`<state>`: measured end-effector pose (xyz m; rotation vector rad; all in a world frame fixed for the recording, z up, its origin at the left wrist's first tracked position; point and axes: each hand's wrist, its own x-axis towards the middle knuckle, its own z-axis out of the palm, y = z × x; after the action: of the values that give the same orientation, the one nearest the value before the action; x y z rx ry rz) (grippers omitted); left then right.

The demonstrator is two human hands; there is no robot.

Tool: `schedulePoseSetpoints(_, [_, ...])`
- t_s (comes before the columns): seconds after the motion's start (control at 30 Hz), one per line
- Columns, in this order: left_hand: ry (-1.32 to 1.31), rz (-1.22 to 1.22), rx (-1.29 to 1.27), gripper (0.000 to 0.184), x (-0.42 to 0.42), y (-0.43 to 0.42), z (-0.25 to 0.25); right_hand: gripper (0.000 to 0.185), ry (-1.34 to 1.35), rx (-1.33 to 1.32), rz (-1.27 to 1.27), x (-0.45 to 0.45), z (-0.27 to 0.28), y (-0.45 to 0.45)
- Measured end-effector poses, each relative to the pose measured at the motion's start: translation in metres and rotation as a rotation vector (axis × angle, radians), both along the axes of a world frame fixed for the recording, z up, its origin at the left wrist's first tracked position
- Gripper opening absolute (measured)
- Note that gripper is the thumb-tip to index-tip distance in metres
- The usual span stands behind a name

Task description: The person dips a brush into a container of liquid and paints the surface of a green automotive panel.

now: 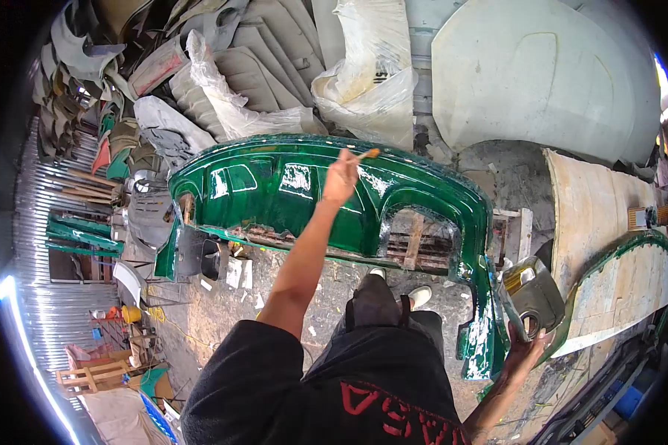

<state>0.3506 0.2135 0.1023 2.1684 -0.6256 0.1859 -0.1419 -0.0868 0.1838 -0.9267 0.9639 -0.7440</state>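
A large glossy green moulded part point(334, 185) lies across the view in front of the person, with a rectangular opening toward its right side. Over its upper middle edge, my left hand point(341, 176) is closed on a thin brush point(369, 154) whose orange-brown tip points right. At the lower right, my right hand point(525, 351) holds a grey container point(533, 298) from below, beside the green part's right leg. A yellowish patch shows inside the container's top opening.
Grey panels point(263, 63) and plastic-wrapped pieces point(371, 81) are stacked behind. A large pale panel point(542, 74) stands at the back right. A wooden-looking sheet point(594, 215) lies at right. Paper scraps point(235, 273) litter the floor near the person's shoes point(421, 297).
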Motion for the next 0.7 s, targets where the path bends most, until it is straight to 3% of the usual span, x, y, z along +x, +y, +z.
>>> schedulePoseSetpoints(0.1, [-0.121, 0.128, -0.050, 0.007, 0.023, 0.037, -0.003, 0.059, 0.008, -0.004, -0.003, 0.003, 0.000, 0.018])
schedulePoseSetpoints(0.17, [0.003, 0.361, 0.135, 0.006, 0.011, 0.039, 0.023, 0.059, 0.035, -0.037, -0.027, 0.010, 0.006, 0.034])
schedulePoseSetpoints(0.23, [-0.015, 0.336, 0.199, 0.009, 0.002, 0.034, 0.019, 0.059, 0.000, -0.030, 0.000, 0.019, 0.017, 0.051])
schedulePoseSetpoints(0.3, [-0.103, 0.144, 0.265, 0.014, -0.012, 0.007, 0.004, 0.060, 0.009, -0.025, -0.017, 0.025, 0.025, 0.066])
schedulePoseSetpoints(0.43, [0.004, -0.037, 0.255, 0.015, -0.045, -0.064, 0.004, 0.058, 0.003, -0.024, -0.092, 0.036, 0.032, 0.095])
schedulePoseSetpoints(0.63, [0.080, -0.360, -0.022, 0.012, -0.087, -0.129, 0.013, 0.050, -0.069, 0.042, -0.092, 0.042, 0.030, 0.105])
schedulePoseSetpoints(0.67, [0.223, -0.342, -0.050, 0.009, -0.086, -0.131, 0.015, 0.050, -0.068, 0.035, -0.083, 0.043, 0.028, 0.103])
schedulePoseSetpoints(0.7, [0.120, -0.291, -0.088, 0.006, -0.077, -0.131, 0.000, 0.050, -0.064, 0.032, -0.075, 0.043, 0.027, 0.102])
